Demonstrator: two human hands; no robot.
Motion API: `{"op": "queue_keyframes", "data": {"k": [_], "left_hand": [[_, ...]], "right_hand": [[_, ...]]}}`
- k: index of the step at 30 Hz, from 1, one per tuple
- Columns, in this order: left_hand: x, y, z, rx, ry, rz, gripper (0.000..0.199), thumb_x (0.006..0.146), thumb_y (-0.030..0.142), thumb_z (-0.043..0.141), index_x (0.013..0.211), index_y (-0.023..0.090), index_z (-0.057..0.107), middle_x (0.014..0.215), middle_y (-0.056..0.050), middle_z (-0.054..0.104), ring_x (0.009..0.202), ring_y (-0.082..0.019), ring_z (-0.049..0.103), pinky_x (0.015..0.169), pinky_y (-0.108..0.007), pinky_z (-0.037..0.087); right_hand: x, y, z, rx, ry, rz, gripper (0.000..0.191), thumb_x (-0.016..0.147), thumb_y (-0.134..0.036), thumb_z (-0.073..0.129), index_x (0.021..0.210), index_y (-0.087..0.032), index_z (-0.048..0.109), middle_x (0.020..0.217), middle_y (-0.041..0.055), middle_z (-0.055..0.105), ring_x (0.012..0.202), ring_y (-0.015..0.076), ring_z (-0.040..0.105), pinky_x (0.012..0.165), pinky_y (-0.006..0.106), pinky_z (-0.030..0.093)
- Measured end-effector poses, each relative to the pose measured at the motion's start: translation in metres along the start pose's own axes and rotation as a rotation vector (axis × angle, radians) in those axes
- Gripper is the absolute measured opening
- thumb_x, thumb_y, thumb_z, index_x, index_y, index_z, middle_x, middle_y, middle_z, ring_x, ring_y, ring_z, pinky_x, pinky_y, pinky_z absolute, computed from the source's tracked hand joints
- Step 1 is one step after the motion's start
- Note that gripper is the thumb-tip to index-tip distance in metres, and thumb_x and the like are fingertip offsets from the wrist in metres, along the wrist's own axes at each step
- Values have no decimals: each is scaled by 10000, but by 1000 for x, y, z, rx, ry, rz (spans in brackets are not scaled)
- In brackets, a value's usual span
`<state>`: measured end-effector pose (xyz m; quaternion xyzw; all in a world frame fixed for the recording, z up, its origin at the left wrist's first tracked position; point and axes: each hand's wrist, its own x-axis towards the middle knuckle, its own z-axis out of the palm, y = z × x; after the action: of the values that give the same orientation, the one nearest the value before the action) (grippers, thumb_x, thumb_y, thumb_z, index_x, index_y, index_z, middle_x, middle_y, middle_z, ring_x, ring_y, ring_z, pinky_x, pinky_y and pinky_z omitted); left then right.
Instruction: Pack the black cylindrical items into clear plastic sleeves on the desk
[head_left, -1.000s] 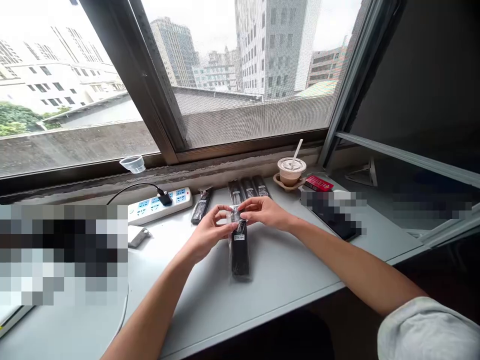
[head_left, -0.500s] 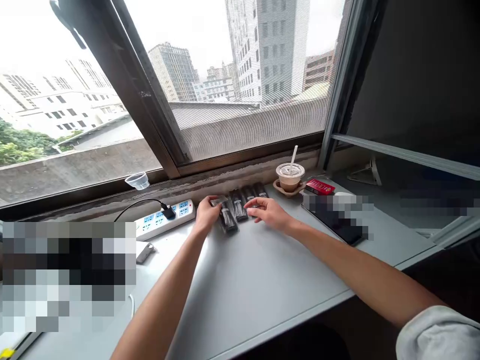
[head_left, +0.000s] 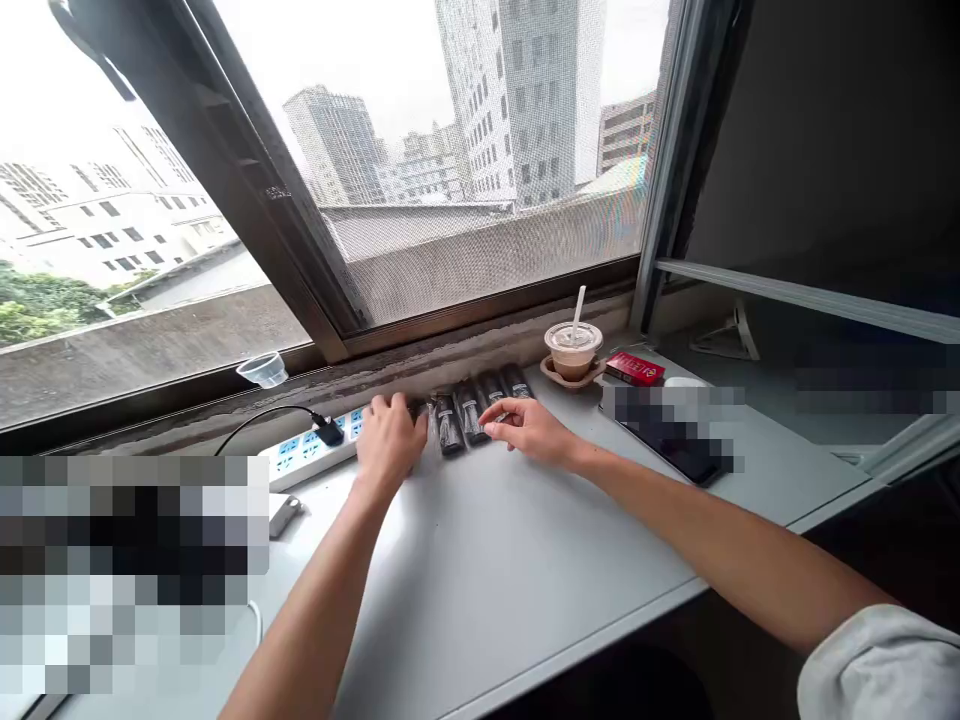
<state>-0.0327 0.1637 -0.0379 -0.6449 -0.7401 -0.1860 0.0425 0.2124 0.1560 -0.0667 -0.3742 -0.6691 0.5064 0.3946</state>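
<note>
Several black items in clear plastic wrapping stand side by side in a row near the window sill; the nearest full one is a wrapped black packet point(head_left: 448, 428). My left hand point(head_left: 391, 440) is between that row and the power strip, back upward, fingers bent down over something dark at its right edge that is mostly hidden. My right hand point(head_left: 529, 430) hovers at the front of the row, thumb and index finger close together by the second packet point(head_left: 472, 415); what lies between the fingertips, if anything, is too small to make out.
A white power strip point(head_left: 300, 450) with a black plug lies left. Behind at right stand an iced drink point(head_left: 573, 355) in a cardboard holder and a red box point(head_left: 636, 368). A dark phone point(head_left: 675, 440) lies right. A clear plastic cup point(head_left: 262, 370) is on the sill.
My left hand has moved left off the end packet, toward the power strip, and its fingers now bend downward. That packet sits straighter beside the others. My right hand is nearly unmoved. The view has shifted slightly.
</note>
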Motion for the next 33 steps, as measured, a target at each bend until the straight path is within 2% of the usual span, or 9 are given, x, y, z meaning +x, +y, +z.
{"op": "queue_keyframes", "data": {"k": [4,6,10,16,18,21,24,29,33], "left_hand": [[-23,-11,-14,204,-296,-136,614,883,599,548,1269,122,543,1217,-282,665,1151,-465,639,870,-500,493],[-29,-17,-18,190,-319,-139,551,889,532,536,1258,122,532,1205,-275,679,1120,-442,663,843,-470,495],[-29,-30,-36,46,-142,-152,585,823,491,651,1265,121,551,1150,-237,698,1053,-391,685,793,-420,518],[-37,-34,-65,-528,508,46,515,842,495,752,1269,218,678,1009,-54,707,852,-202,681,762,-317,568],[-41,-28,-67,-692,640,103,515,851,474,772,1297,226,702,998,-34,713,796,-162,661,753,-295,575],[-47,-18,-64,-869,666,117,519,855,457,791,1322,246,711,950,-9,751,736,-137,670,780,-301,602],[-52,-7,-58,-1008,598,70,478,882,500,753,1289,251,730,1090,-37,784,889,-190,740,812,-336,641],[-50,-1,-48,-1159,523,-4,366,871,514,753,1050,198,800,1060,-63,794,941,-225,754,804,-344,650],[-44,-14,-51,-1121,592,19,341,898,476,733,1080,193,788,1003,-64,786,882,-214,743,816,-366,631]], "right_hand": [[-1,1,1,-27,-23,-19,248,872,-406,699,996,-196,743,671,-21,576,621,140,504,592,270,391],[-1,2,0,-36,-34,-22,250,873,-409,697,996,-195,742,670,-20,577,622,144,511,597,273,395],[0,3,-1,-43,-40,-39,250,882,-402,687,1002,-191,747,706,-8,608,649,147,535,603,269,418],[2,5,0,42,-68,12,218,879,-356,719,1005,-178,740,870,61,686,807,191,643,570,250,513],[3,4,1,217,-90,121,239,877,-367,741,1017,-176,704,985,88,706,871,211,693,619,278,587],[2,2,1,609,-167,345,401,909,-489,714,1135,-175,611,1137,141,710,931,247,751,771,384,652],[0,-1,1,849,-309,436,549,940,-616,630,1230,-155,559,1207,194,703,1014,296,760,863,460,642],[-2,-5,0,861,-409,409,411,968,-522,641,1155,-155,655,1069,115,744,894,224,772,743,298,641],[-1,-4,-3,754,-366,357,296,884,-333,787,1114,-167,704,1098,96,746,840,190,766,637,214,621]]}}
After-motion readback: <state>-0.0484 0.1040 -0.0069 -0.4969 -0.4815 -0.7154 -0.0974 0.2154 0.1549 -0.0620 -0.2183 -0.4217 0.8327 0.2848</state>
